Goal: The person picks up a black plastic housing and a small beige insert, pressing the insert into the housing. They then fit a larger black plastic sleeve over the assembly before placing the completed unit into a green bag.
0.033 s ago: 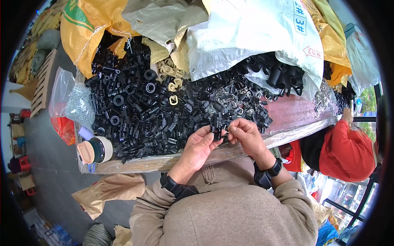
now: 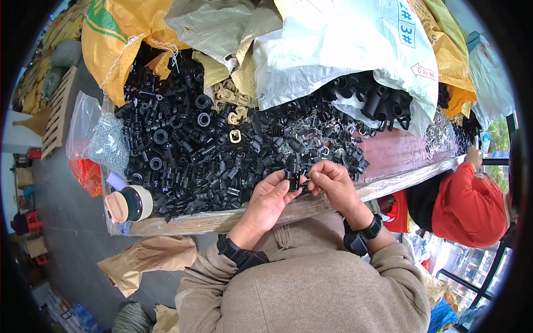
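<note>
A big white sack (image 2: 344,50) lay beyond the fingers with its mouth turned toward them, maybe so things could slide out, and a heap of black parts (image 2: 216,172) sat just past the fingertips, likely for easy reach. The left hand (image 2: 267,204) gripped one black part (image 2: 293,178) between thumb and fingers, perhaps to keep it still, while the right hand (image 2: 337,191) had its thumb and finger bent close beside it, holding what, if anything, I could not tell.

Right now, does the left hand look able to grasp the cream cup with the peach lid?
Probably not: the left hand holds a black part. The way along the table edge to the cup looks free, though.
</note>
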The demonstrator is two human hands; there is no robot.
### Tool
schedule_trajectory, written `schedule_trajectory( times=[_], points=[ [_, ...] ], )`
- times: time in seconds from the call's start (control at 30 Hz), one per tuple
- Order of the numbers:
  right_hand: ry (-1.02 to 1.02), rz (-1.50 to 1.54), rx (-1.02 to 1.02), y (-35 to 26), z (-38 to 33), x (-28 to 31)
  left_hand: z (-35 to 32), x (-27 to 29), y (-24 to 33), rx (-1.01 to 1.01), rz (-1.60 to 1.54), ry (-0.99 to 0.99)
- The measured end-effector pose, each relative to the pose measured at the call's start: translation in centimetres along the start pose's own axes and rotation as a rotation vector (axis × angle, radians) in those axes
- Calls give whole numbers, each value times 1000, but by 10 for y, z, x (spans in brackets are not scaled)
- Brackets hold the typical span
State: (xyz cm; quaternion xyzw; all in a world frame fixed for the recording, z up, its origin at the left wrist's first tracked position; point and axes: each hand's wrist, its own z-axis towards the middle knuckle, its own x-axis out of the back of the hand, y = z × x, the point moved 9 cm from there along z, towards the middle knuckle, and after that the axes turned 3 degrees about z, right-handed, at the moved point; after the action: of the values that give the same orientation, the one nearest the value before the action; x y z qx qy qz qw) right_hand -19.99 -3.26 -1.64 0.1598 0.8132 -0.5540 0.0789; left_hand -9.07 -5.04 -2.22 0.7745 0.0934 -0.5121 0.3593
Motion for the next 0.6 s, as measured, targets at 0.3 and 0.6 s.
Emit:
schedule_trajectory(
  times=[0.3, 0.6],
  points=[
    [-142, -121, 103, -8, -6, -9, 0, -4, -1, 6, -39, -2],
    [-128, -203, 274, -21, -26, -14, -14, -18, -9, 49, -14, -56]
  ],
)
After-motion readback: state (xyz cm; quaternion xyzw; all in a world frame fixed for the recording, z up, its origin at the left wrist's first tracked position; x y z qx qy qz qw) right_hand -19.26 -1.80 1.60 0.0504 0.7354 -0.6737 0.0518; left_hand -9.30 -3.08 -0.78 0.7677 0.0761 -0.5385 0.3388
